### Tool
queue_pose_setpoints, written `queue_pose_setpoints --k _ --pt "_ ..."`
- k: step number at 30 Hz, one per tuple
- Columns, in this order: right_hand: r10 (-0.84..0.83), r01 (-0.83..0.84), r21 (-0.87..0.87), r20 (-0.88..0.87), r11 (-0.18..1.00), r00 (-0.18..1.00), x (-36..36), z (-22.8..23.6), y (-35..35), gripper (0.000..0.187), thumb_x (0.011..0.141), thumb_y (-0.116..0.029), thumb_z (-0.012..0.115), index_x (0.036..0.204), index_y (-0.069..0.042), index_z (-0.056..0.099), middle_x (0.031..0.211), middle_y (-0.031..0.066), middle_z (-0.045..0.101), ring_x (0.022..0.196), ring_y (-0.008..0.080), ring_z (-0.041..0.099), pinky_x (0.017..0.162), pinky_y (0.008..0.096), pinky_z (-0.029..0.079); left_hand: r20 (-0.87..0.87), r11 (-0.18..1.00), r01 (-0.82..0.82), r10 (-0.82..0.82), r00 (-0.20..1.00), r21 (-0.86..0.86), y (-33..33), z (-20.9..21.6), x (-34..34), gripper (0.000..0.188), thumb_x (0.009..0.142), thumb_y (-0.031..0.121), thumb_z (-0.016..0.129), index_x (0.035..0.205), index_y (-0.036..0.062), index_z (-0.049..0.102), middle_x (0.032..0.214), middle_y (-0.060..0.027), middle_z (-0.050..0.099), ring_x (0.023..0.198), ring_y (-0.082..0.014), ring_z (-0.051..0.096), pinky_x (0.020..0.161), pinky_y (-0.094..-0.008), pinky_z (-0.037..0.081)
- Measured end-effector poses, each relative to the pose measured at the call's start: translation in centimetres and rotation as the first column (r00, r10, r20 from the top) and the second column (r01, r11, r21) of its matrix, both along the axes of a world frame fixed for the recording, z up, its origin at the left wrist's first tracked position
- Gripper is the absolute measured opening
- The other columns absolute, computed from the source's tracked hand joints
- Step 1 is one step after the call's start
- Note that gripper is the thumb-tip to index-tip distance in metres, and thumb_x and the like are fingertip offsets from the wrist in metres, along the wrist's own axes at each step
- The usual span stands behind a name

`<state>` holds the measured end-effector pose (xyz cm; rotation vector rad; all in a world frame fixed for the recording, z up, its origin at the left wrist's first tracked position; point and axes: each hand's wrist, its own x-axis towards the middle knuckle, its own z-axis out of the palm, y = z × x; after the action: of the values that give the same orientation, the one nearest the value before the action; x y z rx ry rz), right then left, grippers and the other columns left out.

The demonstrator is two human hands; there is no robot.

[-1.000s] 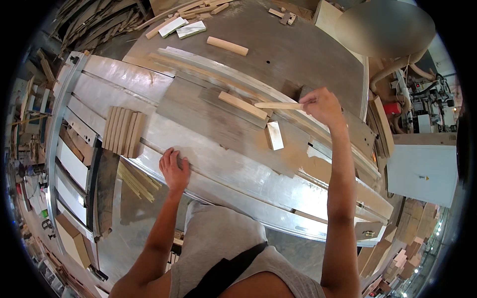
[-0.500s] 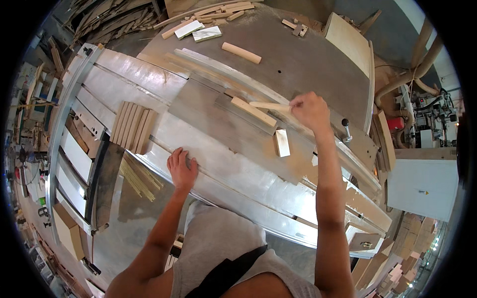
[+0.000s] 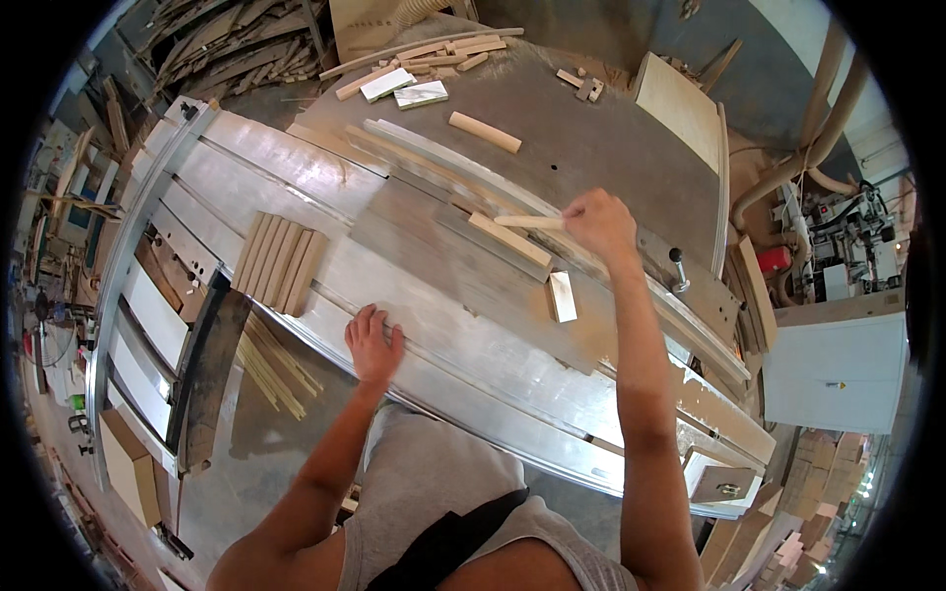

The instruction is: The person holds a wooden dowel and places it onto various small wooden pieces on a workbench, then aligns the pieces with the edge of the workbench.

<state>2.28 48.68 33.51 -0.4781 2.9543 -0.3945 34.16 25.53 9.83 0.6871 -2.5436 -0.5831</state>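
My right hand (image 3: 599, 227) pinches one end of a thin wooden stick (image 3: 532, 223). The stick points left, its far tip beside a light wooden strip (image 3: 509, 239) that lies on the saw table (image 3: 443, 325). Just right of that strip sits a small block with a white face (image 3: 563, 295). My left hand (image 3: 375, 345) rests on the metal surface near the table's front edge, fingers spread and holding nothing. To its upper left, several brown wooden strips (image 3: 279, 261) lie side by side in a row.
A long metal fence (image 3: 473, 163) runs behind the strip, with a black-knobbed lever (image 3: 678, 268) at its right. Beyond it lie a loose wooden bar (image 3: 485, 132), two white-faced blocks (image 3: 422, 95) and a pile of offcuts (image 3: 448, 54). A metal frame (image 3: 108, 276) borders the left side.
The whole view has shifted slightly. My right hand and the stick have moved a little left, closer along the wooden strip. My left hand stays at nearly the same spot on the table.
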Motion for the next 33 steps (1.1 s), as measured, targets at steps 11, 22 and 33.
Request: queue_pose_setpoints --k 11,22,33 --pt "0.031 -0.025 -0.044 0.118 0.999 0.993 -2.4 -2.5 -0.7 0.025 0.075 -0.02 0.067 0.093 -0.022 0.083 0.098 0.0128 0.077 0.095 0.0361 0.073 0.088 0.0448 0.058 -0.015 0.999 0.01 -0.009 1.0 0.031 -0.1 0.5 0.6 0.037 0.084 0.024 0.072 0.116 0.0095 0.063 0.135 -0.0123 0.057 0.129 -0.0345 0.05 0.112 -0.0514 0.033" --pt "0.199 -0.203 -0.186 -0.038 0.961 0.979 -1.3 -6.6 -12.1 0.026 0.08 -0.026 0.07 0.103 -0.02 0.082 0.095 0.0153 0.076 0.091 0.0359 0.073 0.085 0.0445 0.058 -0.01 1.0 -0.007 0.007 1.0 0.017 -0.7 -0.4 0.6 0.036 0.083 0.026 0.073 0.114 0.0121 0.063 0.136 -0.0101 0.058 0.131 -0.0326 0.051 0.111 -0.0538 0.035" --pt "0.09 -0.004 -0.627 0.106 0.779 0.99 17.5 -16.6 -2.9 0.033 0.09 -0.014 0.074 0.119 0.0 0.072 0.087 0.0171 0.072 0.073 0.0187 0.067 0.069 0.0334 0.053 -0.159 0.953 -0.029 0.08 0.984 0.302 -6.4 1.8 -7.7 0.034 0.087 0.025 0.074 0.114 0.0063 0.065 0.118 -0.0134 0.066 0.111 -0.0365 0.06 0.096 -0.0529 0.042"
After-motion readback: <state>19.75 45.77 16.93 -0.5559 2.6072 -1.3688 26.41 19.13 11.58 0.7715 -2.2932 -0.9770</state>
